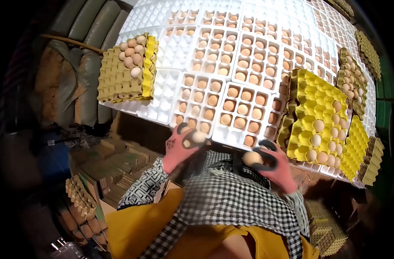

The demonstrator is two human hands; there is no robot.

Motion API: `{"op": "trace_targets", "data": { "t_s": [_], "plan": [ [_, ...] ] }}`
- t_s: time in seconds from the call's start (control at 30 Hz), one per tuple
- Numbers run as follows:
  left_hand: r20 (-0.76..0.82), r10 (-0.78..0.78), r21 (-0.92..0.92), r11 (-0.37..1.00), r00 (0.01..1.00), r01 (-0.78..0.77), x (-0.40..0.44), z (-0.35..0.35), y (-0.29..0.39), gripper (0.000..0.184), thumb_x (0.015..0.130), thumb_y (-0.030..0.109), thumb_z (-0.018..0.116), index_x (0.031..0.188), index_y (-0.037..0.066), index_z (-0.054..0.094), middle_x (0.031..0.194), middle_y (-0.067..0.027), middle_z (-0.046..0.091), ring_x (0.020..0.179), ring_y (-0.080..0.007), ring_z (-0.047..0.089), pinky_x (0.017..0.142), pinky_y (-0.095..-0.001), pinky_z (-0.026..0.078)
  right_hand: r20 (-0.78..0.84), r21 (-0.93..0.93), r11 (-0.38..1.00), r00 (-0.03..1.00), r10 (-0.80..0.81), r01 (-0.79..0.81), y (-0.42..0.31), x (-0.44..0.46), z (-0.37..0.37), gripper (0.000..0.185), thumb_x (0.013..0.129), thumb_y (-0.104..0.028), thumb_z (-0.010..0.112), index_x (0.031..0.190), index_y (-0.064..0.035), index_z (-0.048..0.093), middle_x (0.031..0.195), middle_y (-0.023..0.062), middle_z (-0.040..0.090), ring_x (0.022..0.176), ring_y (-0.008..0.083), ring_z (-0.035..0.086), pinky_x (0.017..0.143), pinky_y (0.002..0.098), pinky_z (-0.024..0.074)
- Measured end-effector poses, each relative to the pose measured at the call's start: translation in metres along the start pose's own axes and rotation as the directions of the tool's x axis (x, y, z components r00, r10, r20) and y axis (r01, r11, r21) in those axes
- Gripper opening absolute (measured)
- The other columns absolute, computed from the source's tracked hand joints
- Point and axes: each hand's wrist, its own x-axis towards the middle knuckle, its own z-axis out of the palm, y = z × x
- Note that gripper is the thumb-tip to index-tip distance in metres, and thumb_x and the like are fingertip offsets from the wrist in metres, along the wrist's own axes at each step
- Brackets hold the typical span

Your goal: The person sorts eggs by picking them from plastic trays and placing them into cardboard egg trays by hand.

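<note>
We see a smooth, light brown egg (252, 159) just below the centre of the frame, gripped between the thumb and fingers of our right hand (277, 166), which wears a pink glove with dark fingertips. To its left, near the centre, our left hand (177, 149), gloved alike, curls its fingers round a paler, cream-coloured egg (198, 137), with at least one more egg (187, 143) tucked against the palm.

Just beyond our hands, at mid-frame, lies a white foam tray with square cells (228, 136), brown eggs in most of them. More such trays spread to the top of the frame. Right of centre stands a stack of bright yellow moulded egg trays (307, 103), loose eggs on its right part; at upper left sits a tan moulded-pulp stack (115, 84), also bearing eggs. Below us hangs our black-and-white checked apron (240, 198); flattened brown cardboard (119, 172) lies lower left.
</note>
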Motion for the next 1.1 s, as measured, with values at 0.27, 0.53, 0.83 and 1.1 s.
{"op": "trace_targets", "data": {
  "t_s": [0.27,0.53,0.83,1.1],
  "plan": [
    [-0.1,-0.023,-0.123,0.992,0.995,0.01,-0.012,0.0,-0.028,0.057,0.066,0.022,0.086,0.118,0.013,0.066,0.131,-0.0141,0.05,0.114,-0.0335,0.057,0.089,-0.0411,0.051,-0.1,-0.572,0.807,0.989,0.11,-0.148,0.007,0.058,0.106,0.062,0.069,-0.031,0.084,0.125,-0.0153,0.062,0.139,0.0175,0.047,0.117,0.0337,0.057,0.09,0.0434,0.0512],
    [-0.311,-0.18,-0.068,0.984,0.933,0.167,0.02,-0.039,-0.119,0.058,0.069,0.021,0.084,0.122,0.013,0.063,0.132,-0.0178,0.049,0.117,-0.0357,0.054,0.094,-0.041,0.049,-0.402,-0.374,0.882,0.907,0.125,-0.287,-0.021,0.08,0.143,0.06,0.08,-0.023,0.076,0.134,-0.0068,0.054,0.127,0.0156,0.059,0.089,0.0275,0.062,0.079,0.0384,0.0515],
    [-0.272,-0.242,-0.339,0.93,0.931,0.142,0.048,-0.069,-0.192,0.045,0.074,0.015,0.077,0.116,0.007,0.064,0.118,-0.0163,0.061,0.109,-0.0354,0.058,0.093,-0.0395,0.049,-0.13,0.003,0.942,0.934,-0.334,0.337,-0.082,0.239,0.239,0.042,0.082,-0.012,0.069,0.123,-0.0069,0.061,0.113,0.0131,0.061,0.092,0.026,0.064,0.082,0.0342,0.0516],
    [-0.579,-0.408,-0.454,0.881,0.706,0.137,0.048,-0.044,-0.231,0.045,0.081,0.002,0.069,0.124,-0.004,0.057,0.123,-0.0149,0.062,0.112,-0.0262,0.06,0.096,-0.0366,0.046,0.214,-0.521,0.709,0.877,-0.431,0.475,-0.034,0.307,0.296,0.046,0.084,-0.019,0.066,0.128,-0.0108,0.057,0.134,0.0148,0.052,0.127,0.0372,0.045,0.11,0.0506,0.0318]
  ]
}}
